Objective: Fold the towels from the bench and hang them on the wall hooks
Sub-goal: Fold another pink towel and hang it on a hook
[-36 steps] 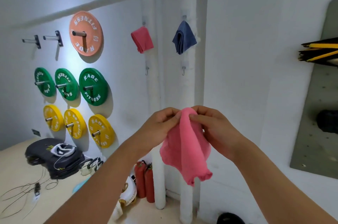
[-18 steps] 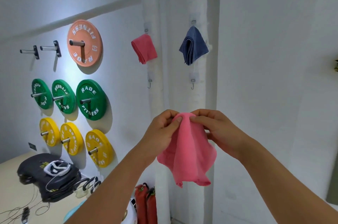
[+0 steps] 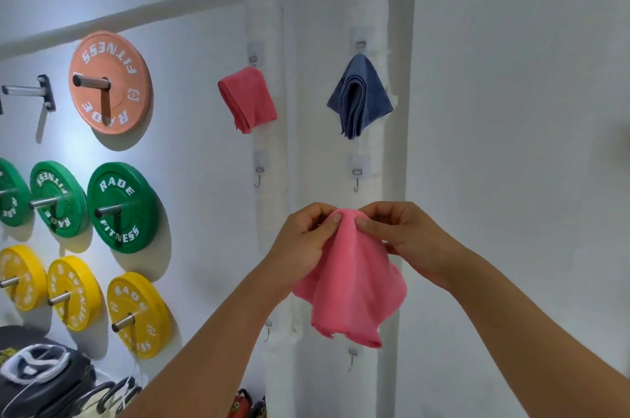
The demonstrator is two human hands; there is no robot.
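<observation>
While I stand facing the white wall, my left hand (image 3: 300,240) and my right hand (image 3: 405,233) both pinch the top edge of the pink towel (image 3: 351,284), thumbs and fingertips close together at its peak. It hangs down loosely from that pinch in soft folds, its lower hem ragged and uneven, in front of the wall and touching nothing else that I can see.

Just above my hands sit two bare hooks, the left middle hook (image 3: 259,175) and the right middle hook (image 3: 356,178), the second almost straight over the towel's peak. Higher up, a folded red towel (image 3: 248,99) hangs from the upper left hook (image 3: 253,57), and a folded blue towel (image 3: 359,97) hangs from the upper right hook (image 3: 360,44), spreading into a tent shape. Two more hooks show lower down, one (image 3: 267,332) beside my left forearm and one (image 3: 352,358) just under the pink towel's hem.

To the left, weight plates are mounted on wall pegs: an orange plate (image 3: 110,83) on top, green plates (image 3: 121,207) in the middle row, yellow plates (image 3: 138,313) below.
</observation>
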